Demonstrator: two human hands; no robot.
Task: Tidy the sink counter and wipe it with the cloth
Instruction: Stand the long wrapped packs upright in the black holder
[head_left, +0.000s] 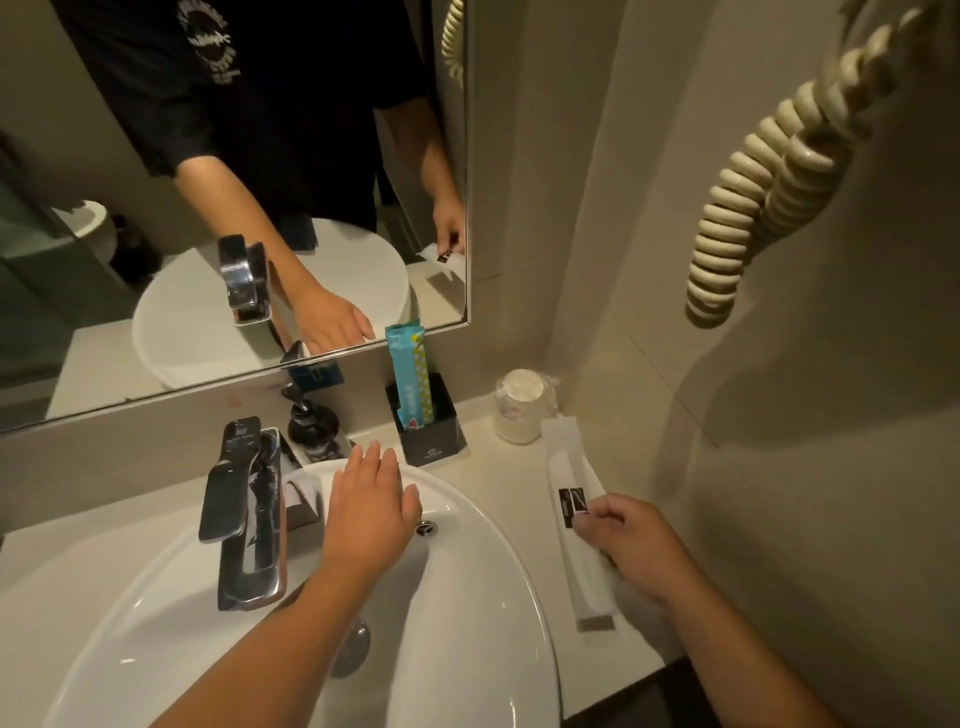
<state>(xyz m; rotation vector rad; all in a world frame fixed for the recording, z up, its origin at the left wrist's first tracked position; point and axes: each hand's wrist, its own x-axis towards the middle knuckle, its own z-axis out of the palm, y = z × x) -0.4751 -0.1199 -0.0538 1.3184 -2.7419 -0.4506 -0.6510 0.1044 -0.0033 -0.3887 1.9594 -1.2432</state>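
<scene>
We see a long white paper sachet with a black label (575, 525) lying on the pale counter (514, 483) at right of frame, pinched by our right hand (631, 545). Behind it stand a wrapped cup (519, 408) and a black square holder (431, 431) with a blue packet (410, 376). Our left hand (371, 512) rests spread flat on the white basin rim (467, 488), beside the chrome tap (241, 512).

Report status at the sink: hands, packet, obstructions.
Left hand open, flat on basin rim. Right hand shut on white packet on counter. No cloth visible. Black holder, wrapped cup stand behind.
</scene>
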